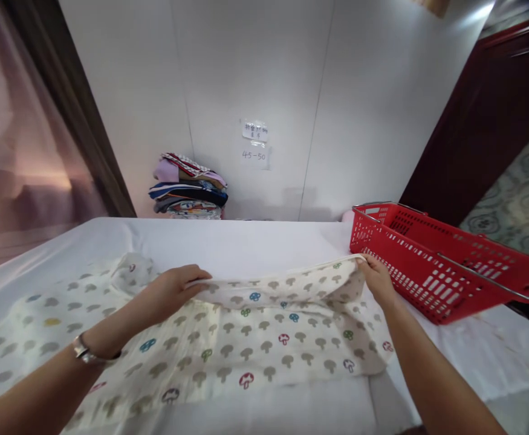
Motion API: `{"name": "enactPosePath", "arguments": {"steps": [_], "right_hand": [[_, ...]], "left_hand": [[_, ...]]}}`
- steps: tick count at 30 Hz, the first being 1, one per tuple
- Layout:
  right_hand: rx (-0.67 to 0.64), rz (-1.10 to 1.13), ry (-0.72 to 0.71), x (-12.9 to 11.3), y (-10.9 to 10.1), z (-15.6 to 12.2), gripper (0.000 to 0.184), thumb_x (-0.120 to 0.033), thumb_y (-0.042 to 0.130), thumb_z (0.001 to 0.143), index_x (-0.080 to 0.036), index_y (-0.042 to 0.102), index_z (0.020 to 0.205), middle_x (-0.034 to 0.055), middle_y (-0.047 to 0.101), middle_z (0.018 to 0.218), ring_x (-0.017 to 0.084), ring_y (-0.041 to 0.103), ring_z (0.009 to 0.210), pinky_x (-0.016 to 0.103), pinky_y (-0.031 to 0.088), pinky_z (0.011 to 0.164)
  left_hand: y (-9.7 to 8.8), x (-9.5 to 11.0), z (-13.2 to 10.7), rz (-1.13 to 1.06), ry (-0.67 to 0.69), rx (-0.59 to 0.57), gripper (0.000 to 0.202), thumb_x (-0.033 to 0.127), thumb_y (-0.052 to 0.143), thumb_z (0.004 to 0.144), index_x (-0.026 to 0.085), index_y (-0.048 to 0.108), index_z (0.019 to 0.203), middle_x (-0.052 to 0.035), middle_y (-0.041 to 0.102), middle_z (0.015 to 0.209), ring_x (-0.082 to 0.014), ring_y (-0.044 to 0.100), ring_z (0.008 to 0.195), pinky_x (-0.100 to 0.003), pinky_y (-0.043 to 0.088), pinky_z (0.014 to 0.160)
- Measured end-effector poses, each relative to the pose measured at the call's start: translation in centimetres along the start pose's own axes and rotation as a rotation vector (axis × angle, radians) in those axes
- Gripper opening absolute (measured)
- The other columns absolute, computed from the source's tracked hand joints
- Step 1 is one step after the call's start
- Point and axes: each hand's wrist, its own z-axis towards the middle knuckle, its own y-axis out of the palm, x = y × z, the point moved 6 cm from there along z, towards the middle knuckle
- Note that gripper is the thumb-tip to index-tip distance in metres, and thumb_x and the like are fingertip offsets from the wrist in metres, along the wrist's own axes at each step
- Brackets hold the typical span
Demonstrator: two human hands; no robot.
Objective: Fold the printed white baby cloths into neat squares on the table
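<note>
A cream cloth [246,344] printed with grey and coloured mushrooms lies spread across the white-covered table. My left hand [178,285] pinches its far edge left of the middle. At the cloth's far right corner, my right hand [375,275] grips the same edge between thumb and fingers. The edge is lifted a little and stretched between both hands, with a fold hanging towards me. On the left the cloth is bunched and wrinkled near its far edge. A silver bracelet [87,352] is on my left wrist.
A red plastic basket [427,266] with metal handles stands at the right of the table. A stack of folded clothes [189,187] rests at the back against the white wall. Paper notes [255,145] are taped there. A curtain [64,109] hangs at the left.
</note>
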Motion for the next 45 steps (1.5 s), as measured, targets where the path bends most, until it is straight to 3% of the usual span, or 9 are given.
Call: {"name": "enactPosePath", "arguments": {"steps": [5, 9, 16, 19, 22, 27, 34, 40, 45], "right_hand": [[-0.023, 0.005, -0.044, -3.8, -1.6, 1.2, 0.033, -0.045, 0.06, 0.071, -0.017, 0.066, 0.086, -0.0009, 0.062, 0.074, 0.015, 0.052, 0.068, 0.026, 0.04, 0.064], [-0.061, -0.006, -0.037, -6.2, -2.2, 1.4, 0.031, -0.045, 0.063, 0.068, -0.017, 0.064, 0.079, -0.0017, 0.06, 0.067, 0.013, 0.05, 0.061, 0.026, 0.039, 0.059], [0.03, 0.005, -0.074, -9.5, -3.3, 1.8, 0.028, -0.042, 0.062, 0.066, -0.017, 0.063, 0.077, -0.0026, 0.057, 0.064, 0.012, 0.048, 0.058, 0.024, 0.038, 0.055], [0.089, 0.001, -0.074, -10.0, -4.0, 1.7, 0.028, -0.04, 0.063, 0.066, -0.016, 0.064, 0.081, -0.0021, 0.059, 0.066, 0.012, 0.048, 0.06, 0.025, 0.038, 0.057], [0.116, -0.053, -0.037, -10.2, -4.4, 1.4, 0.029, -0.034, 0.062, 0.067, -0.013, 0.065, 0.086, 0.0006, 0.06, 0.071, 0.013, 0.05, 0.064, 0.027, 0.038, 0.06], [0.28, -0.131, 0.037, -10.3, -5.6, 0.6, 0.019, -0.023, 0.061, 0.068, -0.012, 0.066, 0.082, 0.002, 0.059, 0.07, 0.013, 0.049, 0.064, 0.031, 0.037, 0.063], [0.43, -0.265, 0.19, -11.2, -6.3, -1.0, 0.006, -0.014, 0.061, 0.062, -0.02, 0.063, 0.061, -0.0004, 0.053, 0.058, 0.014, 0.044, 0.057, 0.036, 0.034, 0.063], [0.395, -0.327, 0.164, -10.3, -6.6, -0.7, 0.004, -0.021, 0.06, 0.058, -0.023, 0.06, 0.055, 0.0021, 0.055, 0.058, 0.017, 0.047, 0.057, 0.039, 0.034, 0.062], [0.377, -0.315, 0.114, -9.1, -7.9, -0.3, 0.005, -0.029, 0.06, 0.056, -0.024, 0.061, 0.056, 0.0037, 0.057, 0.059, 0.019, 0.047, 0.056, 0.04, 0.035, 0.061]], "left_hand": [[1.4, -0.1, -1.5, -0.062, 0.035, -0.09, 0.031, 0.045, 0.043, 0.085, 0.023, 0.063, 0.086, -0.0011, 0.067, 0.085, -0.0165, 0.06, 0.077, -0.022, 0.045, 0.067], [2.6, -1.3, -2.5, 0.036, 0.078, -0.129, 0.028, 0.043, 0.04, 0.086, 0.025, 0.062, 0.087, -0.0011, 0.066, 0.087, -0.0168, 0.061, 0.078, -0.022, 0.046, 0.066], [3.6, -6.8, -3.8, 0.211, 0.019, 0.036, 0.028, 0.03, 0.039, 0.08, 0.028, 0.065, 0.091, -0.0032, 0.069, 0.093, -0.0222, 0.066, 0.08, -0.028, 0.05, 0.063], [3.6, -7.9, -4.5, 0.281, -0.022, 0.117, 0.034, 0.023, 0.038, 0.077, 0.025, 0.065, 0.097, -0.007, 0.07, 0.095, -0.0258, 0.066, 0.083, -0.035, 0.052, 0.067], [3.4, -7.5, -5.1, 0.313, -0.029, 0.131, 0.039, 0.019, 0.036, 0.075, 0.02, 0.062, 0.104, -0.0095, 0.069, 0.102, -0.0264, 0.065, 0.09, -0.038, 0.051, 0.076], [2.2, -5.4, -6.1, 0.146, 0.028, 0.184, 0.041, 0.02, 0.035, 0.08, 0.02, 0.051, 0.118, -0.0061, 0.061, 0.115, -0.0191, 0.061, 0.096, -0.032, 0.048, 0.085], [0.5, -4.3, -6.6, 0.1, 0.032, 0.181, 0.028, 0.025, 0.04, 0.083, 0.021, 0.054, 0.108, -0.0037, 0.064, 0.105, -0.0183, 0.061, 0.091, -0.029, 0.046, 0.081], [0.6, -5.0, -6.7, 0.085, 0.043, 0.179, 0.029, 0.034, 0.039, 0.088, 0.02, 0.059, 0.102, -0.0059, 0.065, 0.099, -0.0199, 0.059, 0.092, -0.03, 0.045, 0.082], [-0.3, -4.3, -7.3, -0.007, 0.04, 0.145, 0.031, 0.04, 0.04, 0.087, 0.022, 0.061, 0.101, -0.0031, 0.066, 0.096, -0.0174, 0.06, 0.087, -0.027, 0.046, 0.079]]}}
